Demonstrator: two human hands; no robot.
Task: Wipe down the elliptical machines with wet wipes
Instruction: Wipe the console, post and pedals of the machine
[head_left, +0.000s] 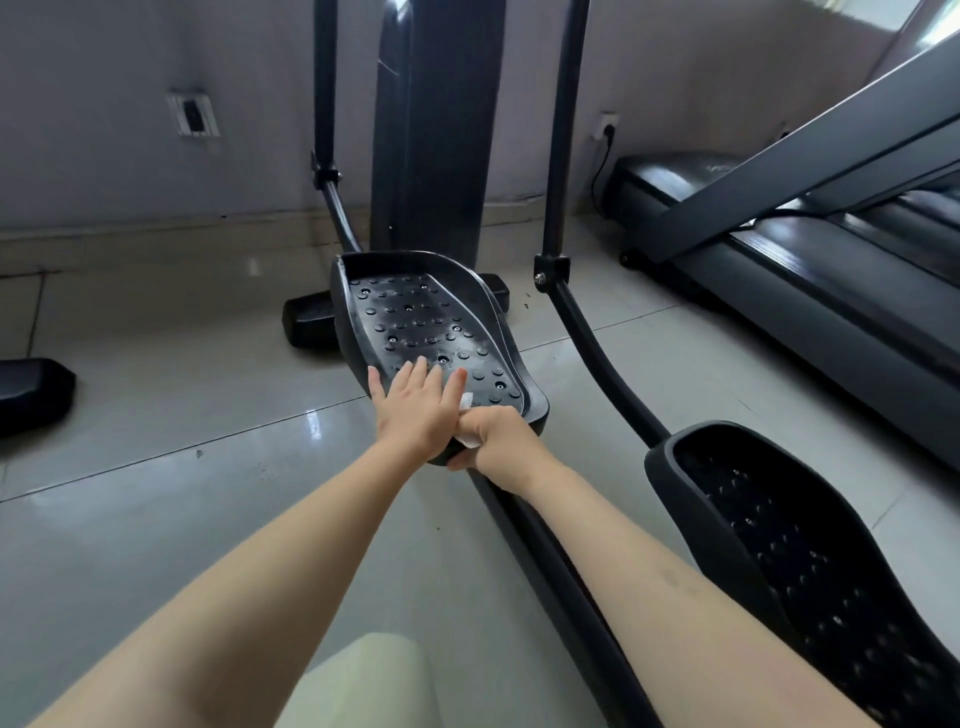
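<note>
Two bare hands met at the near end of the left pedal (415, 312) of the elliptical (436, 130), as I watched through the head camera. The left hand (418, 410) lay flat on the studded tread, fingers straight and a little spread, gripping nothing. The right hand (496, 439), touching it on the right, was curled over the pedal's near rim. A white wipe (466, 401) showed as two small patches between the hands, pinched under the right fingers against that rim. I could not tell how much of it was bunched out of sight.

The left pedal was black plastic, with a raised lip around a tread of round studs. The right pedal (779, 545) lay nearer and to the right, with neither hand on it. A treadmill (831, 291) stood at the far right on the glossy tiled floor (182, 389).

I judged the wipe to be light, limp and damp, so it would likely bunch up and catch on the studs. It seemed best kept folded under flat fingers rather than pinched at a corner. The pedal looked stiff, but it rode on a moving arm, so I expected it to swing under pressure. The near rim seemed the place to hold and steady it. Wet plastic there might be slippery.
</note>
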